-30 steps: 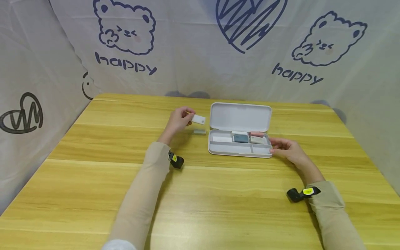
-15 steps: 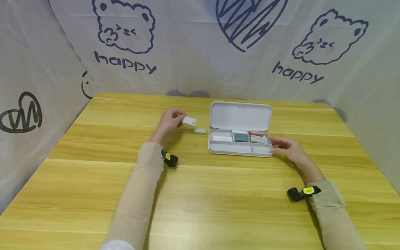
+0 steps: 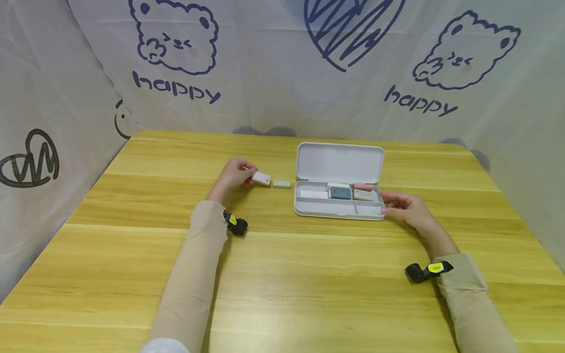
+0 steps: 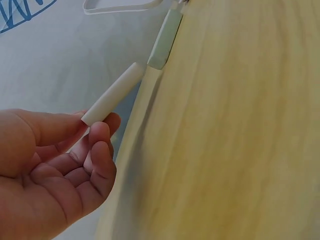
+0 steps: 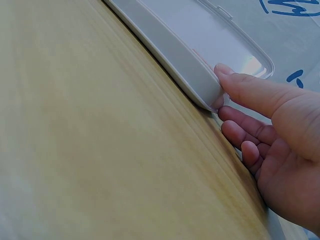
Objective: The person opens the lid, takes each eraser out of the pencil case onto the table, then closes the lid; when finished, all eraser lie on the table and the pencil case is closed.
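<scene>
My left hand (image 3: 236, 174) pinches a white eraser (image 3: 261, 178) between thumb and fingers, just above the table. In the left wrist view the eraser (image 4: 112, 95) tilts up and away from the fingertips. A pale green eraser (image 3: 281, 184) lies on the table, a little right of it. An open white pencil case (image 3: 326, 210) has its lid (image 3: 340, 163) raised at the back. At its right end, my right hand (image 3: 408, 211) holds the case, thumb by the rim. Inside sit a blue-grey eraser (image 3: 341, 193), a beige one (image 3: 363, 195), a pink one (image 3: 363, 187) and white ones.
Everything stands on a wooden table (image 3: 309, 284). A white cloth (image 3: 265, 73) with drawn bears and a heart hangs behind its far edge. Dividers split the case's tray into compartments; the front one (image 3: 324, 209) holds no eraser.
My left hand has moved left and then down with the white eraser, away from the case to beside the green one. The right hand stays at the case's end.
</scene>
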`<move>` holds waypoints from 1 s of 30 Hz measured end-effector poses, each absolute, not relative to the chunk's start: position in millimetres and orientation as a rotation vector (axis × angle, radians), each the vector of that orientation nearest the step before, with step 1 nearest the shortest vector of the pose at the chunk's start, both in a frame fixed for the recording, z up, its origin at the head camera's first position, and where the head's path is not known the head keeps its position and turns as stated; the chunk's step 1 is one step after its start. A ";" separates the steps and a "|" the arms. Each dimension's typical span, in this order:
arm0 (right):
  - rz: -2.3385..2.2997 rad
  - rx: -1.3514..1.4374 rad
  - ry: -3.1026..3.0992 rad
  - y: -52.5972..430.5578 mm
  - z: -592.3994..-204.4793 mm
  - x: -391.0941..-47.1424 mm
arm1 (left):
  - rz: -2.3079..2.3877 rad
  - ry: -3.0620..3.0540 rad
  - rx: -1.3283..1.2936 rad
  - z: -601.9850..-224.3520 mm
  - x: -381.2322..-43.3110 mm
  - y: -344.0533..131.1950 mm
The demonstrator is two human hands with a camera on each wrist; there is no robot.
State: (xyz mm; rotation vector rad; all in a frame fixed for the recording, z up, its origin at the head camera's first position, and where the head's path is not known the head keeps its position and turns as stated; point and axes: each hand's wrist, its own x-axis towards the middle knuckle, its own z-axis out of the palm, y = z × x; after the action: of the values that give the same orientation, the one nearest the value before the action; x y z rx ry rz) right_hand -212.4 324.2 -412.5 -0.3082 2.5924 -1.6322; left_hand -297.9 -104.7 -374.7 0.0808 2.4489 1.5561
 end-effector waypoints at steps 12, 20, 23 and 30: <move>-1.663 -0.324 2.566 323.7 -411.8 -212.1 | 1.568 2.366 0.071 -375.5 -295.4 -100.3; -1.673 -0.337 2.565 321.8 -408.2 -209.0 | 1.540 2.348 0.070 -373.2 -294.1 -101.8; -1.683 -0.339 2.559 321.8 -409.0 -209.3 | 1.536 2.343 0.080 -372.5 -293.0 -103.7; -1.686 -0.330 2.556 322.8 -410.7 -210.1 | 1.517 2.339 0.045 -374.9 -295.4 -106.2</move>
State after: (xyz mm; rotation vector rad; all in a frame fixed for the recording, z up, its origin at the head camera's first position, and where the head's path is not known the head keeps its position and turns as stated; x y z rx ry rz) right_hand -210.1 322.8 -410.7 -0.3301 2.5564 -1.6863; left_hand -295.4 -106.2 -374.9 0.0445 2.3389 1.5171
